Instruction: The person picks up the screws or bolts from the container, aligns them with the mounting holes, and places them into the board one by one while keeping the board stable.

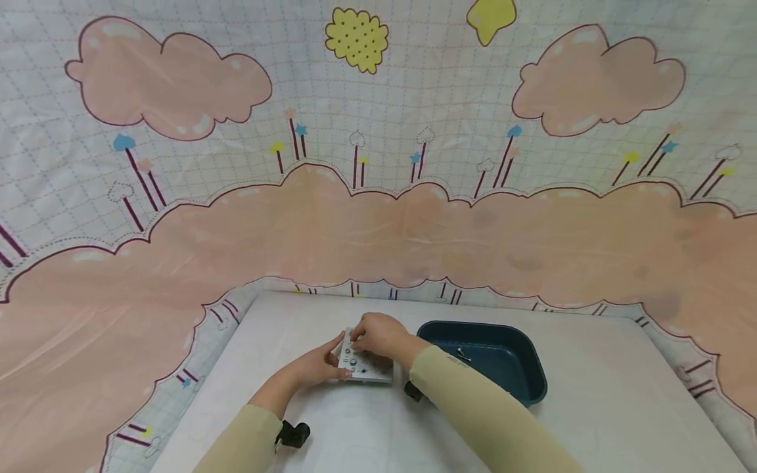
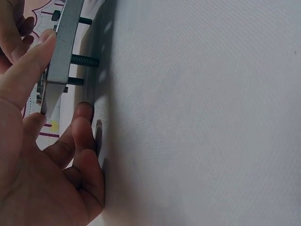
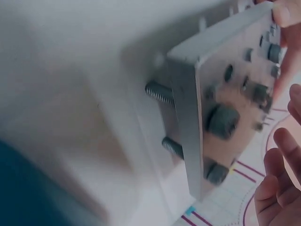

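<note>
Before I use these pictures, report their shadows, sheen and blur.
Head: faint sheen on the backdrop; left wrist: dark shadow on the white table near the metal block; right wrist: blue tray blurred, bolt heads soft.

- I'm at a small curtained-off work spot; whether it sits in a home, lab or workshop, can't tell.
- Patterned cloth (image 1: 437,236) fills the background: pink clouds, stars, grid lines. Reads nursery print.
- White-covered desk (image 1: 355,437) right in front of me, cloth close behind it.
- Workshop flavor: metal plate (image 1: 374,372) with threaded bolts (image 3: 223,121), plus dark blue tray (image 1: 495,362).
- Recording-setup flavor: black camera (image 1: 296,434) at my wrist.
</note>
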`<act>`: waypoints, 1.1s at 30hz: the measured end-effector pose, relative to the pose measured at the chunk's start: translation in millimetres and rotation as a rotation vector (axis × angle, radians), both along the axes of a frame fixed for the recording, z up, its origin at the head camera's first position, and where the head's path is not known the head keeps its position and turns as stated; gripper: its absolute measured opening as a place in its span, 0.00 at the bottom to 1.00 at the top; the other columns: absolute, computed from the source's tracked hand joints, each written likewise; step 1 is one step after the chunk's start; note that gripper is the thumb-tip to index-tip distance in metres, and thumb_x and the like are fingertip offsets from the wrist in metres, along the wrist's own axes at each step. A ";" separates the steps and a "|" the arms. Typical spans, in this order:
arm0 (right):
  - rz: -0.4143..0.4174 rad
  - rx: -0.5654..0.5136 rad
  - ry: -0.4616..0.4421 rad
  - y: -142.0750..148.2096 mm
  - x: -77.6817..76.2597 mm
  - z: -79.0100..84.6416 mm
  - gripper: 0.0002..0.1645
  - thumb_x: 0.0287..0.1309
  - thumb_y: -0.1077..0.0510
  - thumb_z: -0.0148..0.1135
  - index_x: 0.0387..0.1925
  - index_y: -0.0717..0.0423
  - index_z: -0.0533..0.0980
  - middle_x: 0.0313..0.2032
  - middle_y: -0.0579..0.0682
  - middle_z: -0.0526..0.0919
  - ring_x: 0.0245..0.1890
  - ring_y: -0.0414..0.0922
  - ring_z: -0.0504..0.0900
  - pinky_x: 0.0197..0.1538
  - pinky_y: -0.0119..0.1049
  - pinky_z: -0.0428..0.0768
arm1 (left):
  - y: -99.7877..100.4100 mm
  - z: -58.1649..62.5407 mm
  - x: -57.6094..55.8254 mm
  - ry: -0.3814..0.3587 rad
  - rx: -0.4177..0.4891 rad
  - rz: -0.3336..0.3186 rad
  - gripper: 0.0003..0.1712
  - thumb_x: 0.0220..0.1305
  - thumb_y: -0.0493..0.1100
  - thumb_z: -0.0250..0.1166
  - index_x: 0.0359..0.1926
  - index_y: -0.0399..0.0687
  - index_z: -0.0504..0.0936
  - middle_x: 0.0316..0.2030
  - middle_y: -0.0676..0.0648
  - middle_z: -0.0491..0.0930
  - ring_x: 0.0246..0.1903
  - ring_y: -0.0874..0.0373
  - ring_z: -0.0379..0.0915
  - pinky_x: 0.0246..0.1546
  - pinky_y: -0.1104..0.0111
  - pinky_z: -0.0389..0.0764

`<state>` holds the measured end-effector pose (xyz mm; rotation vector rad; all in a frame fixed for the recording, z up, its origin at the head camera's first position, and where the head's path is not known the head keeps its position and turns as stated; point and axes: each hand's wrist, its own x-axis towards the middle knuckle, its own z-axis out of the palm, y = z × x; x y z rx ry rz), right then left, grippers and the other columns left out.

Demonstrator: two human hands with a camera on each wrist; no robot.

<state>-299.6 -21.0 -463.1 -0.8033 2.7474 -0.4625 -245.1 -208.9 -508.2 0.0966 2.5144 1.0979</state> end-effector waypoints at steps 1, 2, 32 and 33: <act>-0.004 -0.003 -0.006 2.1 -0.3 1.5 0.08 0.60 0.46 0.70 0.41 0.38 0.87 0.38 0.37 0.78 0.39 0.36 0.75 0.51 0.38 0.75 | 0.5 -0.2 -0.2 0.000 0.002 0.003 0.60 0.52 0.55 0.77 0.79 0.55 0.51 0.39 0.49 0.78 0.39 0.55 0.71 0.47 0.54 0.70; -0.006 -0.008 -0.006 4.4 -0.7 2.9 0.09 0.59 0.46 0.70 0.41 0.38 0.87 0.38 0.37 0.78 0.39 0.36 0.76 0.51 0.38 0.75 | 0.7 -0.6 -0.3 0.000 0.001 0.005 0.60 0.52 0.55 0.77 0.79 0.55 0.51 0.39 0.49 0.78 0.39 0.55 0.71 0.47 0.54 0.70; 0.068 -0.011 0.085 201.1 -0.7 15.0 0.11 0.59 0.55 0.70 0.43 0.53 0.87 0.35 0.40 0.80 0.37 0.40 0.78 0.43 0.39 0.77 | 1.8 2.2 0.6 0.005 -0.015 0.007 0.60 0.52 0.55 0.77 0.79 0.58 0.51 0.41 0.47 0.75 0.42 0.52 0.70 0.50 0.51 0.70; 0.067 -0.008 0.083 202.8 -0.9 14.5 0.11 0.59 0.55 0.70 0.43 0.53 0.87 0.35 0.41 0.80 0.37 0.41 0.79 0.43 0.40 0.77 | 1.5 2.7 0.7 0.002 -0.014 0.008 0.60 0.52 0.55 0.77 0.79 0.58 0.51 0.41 0.47 0.75 0.42 0.52 0.70 0.50 0.51 0.69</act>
